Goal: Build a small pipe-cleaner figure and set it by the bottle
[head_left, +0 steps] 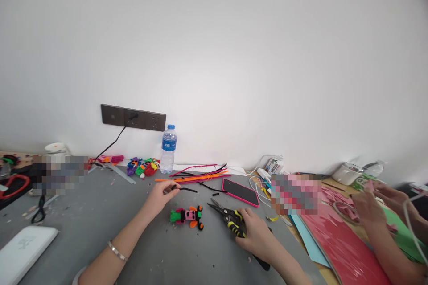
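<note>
My left hand pinches a short black pipe cleaner that points to the right. Just below it on the grey table lies a small pipe-cleaner figure, green at the left, pink and black in the middle, with orange and black pieces at the right. My right hand is closed around long-nose pliers with black and yellow handles. Their jaws are slightly parted and point left toward the figure, apart from it. The palm side of my right hand is hidden.
Behind are loose pipe cleaners, a water bottle and several finished pipe-cleaner pieces. A pink-edged phone lies right of centre, a white power bank front left. At right, another person's hands work above green sheets.
</note>
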{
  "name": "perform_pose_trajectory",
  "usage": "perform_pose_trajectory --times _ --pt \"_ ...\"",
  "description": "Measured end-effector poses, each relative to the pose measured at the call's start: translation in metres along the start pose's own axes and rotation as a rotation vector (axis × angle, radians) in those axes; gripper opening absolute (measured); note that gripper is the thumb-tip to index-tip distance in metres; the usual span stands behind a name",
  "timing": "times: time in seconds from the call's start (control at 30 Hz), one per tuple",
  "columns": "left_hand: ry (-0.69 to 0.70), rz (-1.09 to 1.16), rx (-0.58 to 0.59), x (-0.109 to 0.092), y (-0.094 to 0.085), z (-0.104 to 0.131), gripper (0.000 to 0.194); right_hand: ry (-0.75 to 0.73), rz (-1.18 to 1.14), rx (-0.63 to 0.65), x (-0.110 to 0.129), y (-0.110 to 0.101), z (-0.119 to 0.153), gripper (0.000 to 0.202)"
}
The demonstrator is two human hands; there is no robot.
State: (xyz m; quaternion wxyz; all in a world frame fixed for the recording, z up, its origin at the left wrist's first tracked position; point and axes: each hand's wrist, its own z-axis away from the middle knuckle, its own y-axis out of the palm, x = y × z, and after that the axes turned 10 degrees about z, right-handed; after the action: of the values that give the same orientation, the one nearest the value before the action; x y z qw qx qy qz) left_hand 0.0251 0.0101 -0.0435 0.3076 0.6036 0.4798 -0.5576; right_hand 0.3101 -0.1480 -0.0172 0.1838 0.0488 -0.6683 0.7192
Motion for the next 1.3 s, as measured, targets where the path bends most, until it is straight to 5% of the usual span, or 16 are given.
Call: perform_pose_trajectory --times 0.13,0.27,0.43,0.63,0.73,1.03,1.3 --pt "-0.116 0.172 0.029 -0.006 0.0 0.001 0.036 -0.017 0.221 -0.064 -0.005 0.01 -0.01 0.047" --pt "-0.23 0.235 0.013 -0.014 0.0 0.003 0.044 -0.002 0.134 -0.073 0.005 0.01 -0.016 0.051" --pt "-0.289 0.366 -0.01 -0.021 0.003 0.006 0.048 -0.144 -0.321 -0.221 0.05 0.013 -0.03 0.047" --pt "-0.278 0.598 -0.076 -0.019 0.003 0.005 0.048 -0.36 -1.007 0.038 0.13 0.033 -0.077 0.047" --pt "-0.241 0.573 -0.071 -0.014 0.0 0.003 0.038 -0.424 -1.21 0.039 0.149 0.043 -0.098 0.038" --pt "-0.31 0.532 -0.027 -0.016 0.005 0.006 0.034 -0.297 -1.329 -0.063 0.122 0.058 -0.103 0.042" --pt "-0.336 0.493 -0.037 -0.022 0.011 0.008 0.037 -0.291 -1.311 -0.05 0.124 0.055 -0.099 0.04"
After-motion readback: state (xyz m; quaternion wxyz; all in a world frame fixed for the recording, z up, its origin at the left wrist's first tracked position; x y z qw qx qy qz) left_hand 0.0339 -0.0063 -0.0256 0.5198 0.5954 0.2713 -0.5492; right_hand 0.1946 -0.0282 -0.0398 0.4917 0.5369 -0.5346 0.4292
